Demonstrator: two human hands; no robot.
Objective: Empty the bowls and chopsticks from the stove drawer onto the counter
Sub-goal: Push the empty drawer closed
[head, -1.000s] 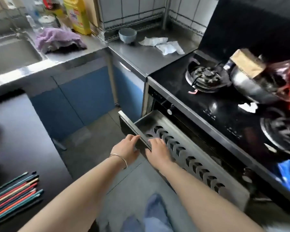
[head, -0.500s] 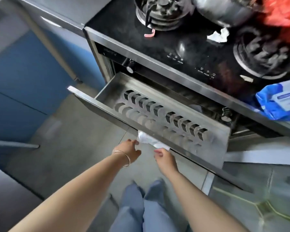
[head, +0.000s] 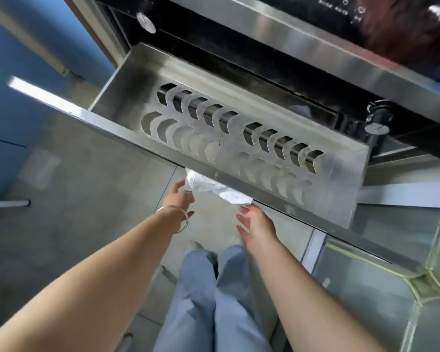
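- Drawer is seen pulled out from under the stove, just above and beyond both sets of fingers; only its slotted steel tray is shown.
- Bowls and chopsticks are not seen anywhere, so their place cannot be told.
- Left hand is loosely curled, its fingertips touching a white sheet that hangs from below the front rail.
- Right hand is held open and empty, fingers spread just under the sheet's lower corner.
- Judged step: the sheet is being cleared from under the rail.
- It is best pinched close to the rail and drawn down evenly, so that tearing is avoided.
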